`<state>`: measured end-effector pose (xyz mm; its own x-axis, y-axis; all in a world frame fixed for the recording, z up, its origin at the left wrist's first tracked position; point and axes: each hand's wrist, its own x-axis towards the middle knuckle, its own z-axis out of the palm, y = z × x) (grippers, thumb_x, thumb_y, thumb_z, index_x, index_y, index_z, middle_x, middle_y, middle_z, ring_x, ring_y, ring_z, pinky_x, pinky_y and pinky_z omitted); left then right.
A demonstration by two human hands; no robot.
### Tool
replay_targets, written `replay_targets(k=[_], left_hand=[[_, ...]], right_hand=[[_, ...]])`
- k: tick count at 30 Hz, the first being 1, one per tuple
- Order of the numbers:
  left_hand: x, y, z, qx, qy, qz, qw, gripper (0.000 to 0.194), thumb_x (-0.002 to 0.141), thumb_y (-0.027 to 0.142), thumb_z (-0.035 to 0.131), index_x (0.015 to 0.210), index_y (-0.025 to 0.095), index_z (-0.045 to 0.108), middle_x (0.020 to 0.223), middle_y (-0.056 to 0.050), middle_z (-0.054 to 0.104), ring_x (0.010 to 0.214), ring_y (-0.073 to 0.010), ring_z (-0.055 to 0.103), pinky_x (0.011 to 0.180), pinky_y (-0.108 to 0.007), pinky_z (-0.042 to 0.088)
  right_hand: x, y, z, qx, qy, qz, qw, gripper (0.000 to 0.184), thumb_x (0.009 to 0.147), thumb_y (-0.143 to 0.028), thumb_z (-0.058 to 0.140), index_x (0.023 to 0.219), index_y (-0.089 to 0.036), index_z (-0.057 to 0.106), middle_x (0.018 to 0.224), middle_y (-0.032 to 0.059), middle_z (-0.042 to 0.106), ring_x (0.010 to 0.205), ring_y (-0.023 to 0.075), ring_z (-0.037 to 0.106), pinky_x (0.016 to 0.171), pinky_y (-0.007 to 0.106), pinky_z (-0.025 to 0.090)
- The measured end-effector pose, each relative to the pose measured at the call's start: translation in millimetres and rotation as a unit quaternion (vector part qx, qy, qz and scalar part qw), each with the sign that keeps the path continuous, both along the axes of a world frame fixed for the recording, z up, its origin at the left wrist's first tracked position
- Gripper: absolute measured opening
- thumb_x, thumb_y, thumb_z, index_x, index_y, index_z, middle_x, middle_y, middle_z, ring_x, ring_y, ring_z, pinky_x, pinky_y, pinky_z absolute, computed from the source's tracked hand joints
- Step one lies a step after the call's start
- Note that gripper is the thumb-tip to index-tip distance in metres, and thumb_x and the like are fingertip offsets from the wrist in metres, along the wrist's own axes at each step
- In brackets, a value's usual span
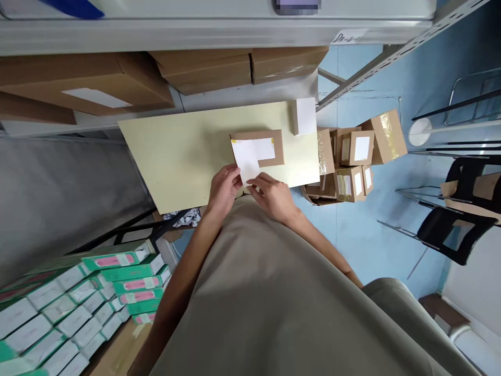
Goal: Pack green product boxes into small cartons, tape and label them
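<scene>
A small brown cardboard box [278, 149] lies flat on the pale yellow tabletop [176, 151]. A white label [266, 149] covers part of its top, with small yellow marks near the upper corners. From the label's left side a white paper sheet [246, 161] reaches down over the box edge; whether the two are one piece I cannot tell. My left hand [225, 188] pinches the sheet's lower left edge between thumb and fingers. Closed on its lower right corner is my right hand [272, 194]. Both hands are near the table's front edge, close to my body.
A white box [305, 116] stands at the table's back right. Large cartons [203, 70] line the shelf behind. Right of the table, several taped parcels [352, 151] are piled up. Green-and-white boxes [78, 313] are stacked lower left, and black chairs [454, 230] stand far right.
</scene>
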<state>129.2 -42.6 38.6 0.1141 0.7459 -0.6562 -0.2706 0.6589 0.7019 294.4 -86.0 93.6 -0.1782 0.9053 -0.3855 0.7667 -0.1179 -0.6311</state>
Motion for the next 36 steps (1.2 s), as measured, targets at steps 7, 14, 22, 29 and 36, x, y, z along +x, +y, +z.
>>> replay_targets(k=[7,14,22,29,36], left_hand=[[-1,-3,-3.0,0.055,0.092,-0.093,0.99,0.043,0.079,0.056,0.089,0.101,0.023,0.073,0.102,-0.006,0.08,0.105,-0.0264,0.077,0.095,-0.04,0.064],[-3,-2,3.6,0.114,0.162,-0.188,0.962,0.042,0.083,0.057,0.084,0.104,0.022,0.075,0.108,-0.009,0.081,0.111,-0.0298,0.077,0.101,-0.042,0.063],[-5,-10,-17.2,0.199,0.211,-0.185,0.939,0.056,0.087,0.06,0.086,0.13,0.025,0.075,0.157,-0.014,0.07,0.155,-0.0371,0.06,0.133,-0.055,0.045],[-18,-6,-53.4,0.141,0.202,-0.079,0.966,0.085,0.08,0.07,0.092,0.149,0.028,0.067,0.153,-0.017,0.073,0.142,-0.0355,0.071,0.122,-0.054,0.056],[-14,2,-40.5,0.125,0.201,-0.07,0.969,0.057,0.082,0.067,0.088,0.112,0.019,0.08,0.107,-0.011,0.083,0.096,-0.0236,0.077,0.081,-0.033,0.062]], right_hand=[[58,50,-14.7,0.086,0.007,-0.104,0.991,0.031,0.119,-0.031,0.052,0.13,-0.026,0.081,0.127,0.0081,0.075,0.09,0.0195,0.076,0.086,0.038,0.061],[75,71,-29.3,0.089,0.035,-0.042,0.995,0.024,0.116,-0.032,0.059,0.123,-0.028,0.081,0.125,0.0071,0.073,0.087,0.0189,0.073,0.084,0.037,0.057],[77,45,-26.1,0.077,0.045,-0.058,0.994,0.017,0.111,-0.027,0.058,0.107,-0.022,0.074,0.116,0.0065,0.072,0.08,0.0163,0.069,0.079,0.034,0.055],[79,14,-10.7,0.072,0.125,-0.136,0.98,0.014,0.107,-0.031,0.064,0.096,-0.024,0.071,0.107,0.0036,0.072,0.073,0.0148,0.067,0.077,0.035,0.061],[65,-6,14.0,0.04,0.177,-0.122,0.976,0.018,0.105,-0.036,0.066,0.092,-0.025,0.073,0.102,0.0036,0.074,0.075,0.0162,0.068,0.076,0.036,0.064]])
